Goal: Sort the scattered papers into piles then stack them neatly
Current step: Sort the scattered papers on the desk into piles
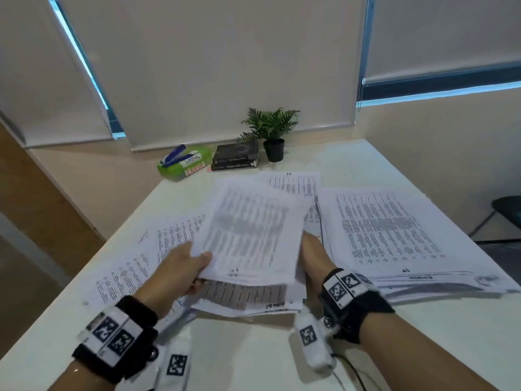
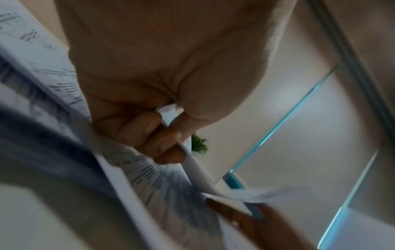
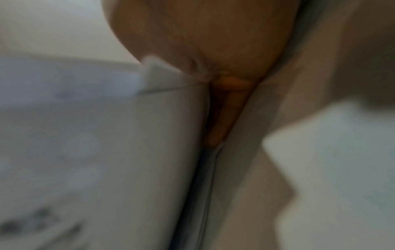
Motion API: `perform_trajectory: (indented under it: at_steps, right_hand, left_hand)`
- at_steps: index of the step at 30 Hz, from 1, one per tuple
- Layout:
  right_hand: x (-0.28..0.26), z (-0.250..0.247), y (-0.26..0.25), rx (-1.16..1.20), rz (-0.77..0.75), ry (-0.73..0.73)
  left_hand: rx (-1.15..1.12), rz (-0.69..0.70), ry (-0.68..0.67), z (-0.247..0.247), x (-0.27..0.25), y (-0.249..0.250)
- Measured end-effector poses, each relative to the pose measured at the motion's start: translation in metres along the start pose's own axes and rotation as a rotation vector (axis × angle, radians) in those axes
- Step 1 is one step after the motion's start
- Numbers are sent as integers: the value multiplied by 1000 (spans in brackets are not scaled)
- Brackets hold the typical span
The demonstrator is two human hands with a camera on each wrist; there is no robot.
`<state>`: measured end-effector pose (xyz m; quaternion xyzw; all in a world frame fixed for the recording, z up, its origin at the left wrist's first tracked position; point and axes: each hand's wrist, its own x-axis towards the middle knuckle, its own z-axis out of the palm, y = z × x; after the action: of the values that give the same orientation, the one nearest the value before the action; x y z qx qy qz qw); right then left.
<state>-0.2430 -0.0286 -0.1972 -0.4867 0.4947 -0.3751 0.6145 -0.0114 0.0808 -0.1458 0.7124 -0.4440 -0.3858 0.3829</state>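
I hold a bundle of printed sheets (image 1: 251,230) tilted up above the middle of the white table (image 1: 253,348). My left hand (image 1: 194,266) grips its lower left corner, thumb on top. In the left wrist view the fingers (image 2: 149,128) curl round the fanned sheets (image 2: 149,177). My right hand (image 1: 311,249) holds the bundle's right edge, its fingertips hidden behind the paper. The right wrist view is blurred; a finger (image 3: 226,108) lies along the sheets (image 3: 128,152). A thick pile (image 1: 394,230) lies to the right, a smaller pile (image 1: 248,297) under the bundle, and loose sheets (image 1: 132,266) to the left.
At the table's far edge stand a potted plant (image 1: 273,131), two dark books (image 1: 235,156) and a green box (image 1: 186,165) with a blue stapler (image 1: 173,156) on it. A dark chair (image 1: 504,210) is off the right side. One more sheet (image 1: 293,184) lies behind the bundle.
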Motion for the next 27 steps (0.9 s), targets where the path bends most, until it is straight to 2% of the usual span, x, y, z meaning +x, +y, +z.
perform_trajectory:
  at_steps: [4, 9, 11, 13, 15, 16, 19, 21, 24, 27]
  right_hand:
    - [-26, 2, -28, 1, 74, -13]
    - [-39, -14, -37, -54, -53, -54]
    - [-42, -30, -48, 0, -69, -53]
    - [-43, -61, -63, -2, -109, 2]
    - [-43, -99, -77, -85, -154, 49]
    - [-43, -119, -81, -124, -150, 52]
    - [-41, -173, -82, -234, -74, 3]
    - [-37, -197, -75, -403, 15, 22]
    - [-35, -213, -70, -721, 119, 160]
    - [-31, -214, -63, -834, 76, 261]
  left_hand:
    - [277, -24, -70, 13, 4, -12]
    - [357, -18, -138, 11, -4, 9]
    - [357, 22, -118, 8, -2, 21]
    - [418, 81, -8, 1, 9, 29]
    - [565, 117, 106, -9, 27, 28]
    - [628, 105, 122, -13, 37, 27]
    - [766, 1, 67, -17, 65, 17]
    - [796, -34, 59, -14, 79, 9]
    - [819, -44, 62, -7, 89, 1]
    - [781, -96, 63, -3, 91, 4]
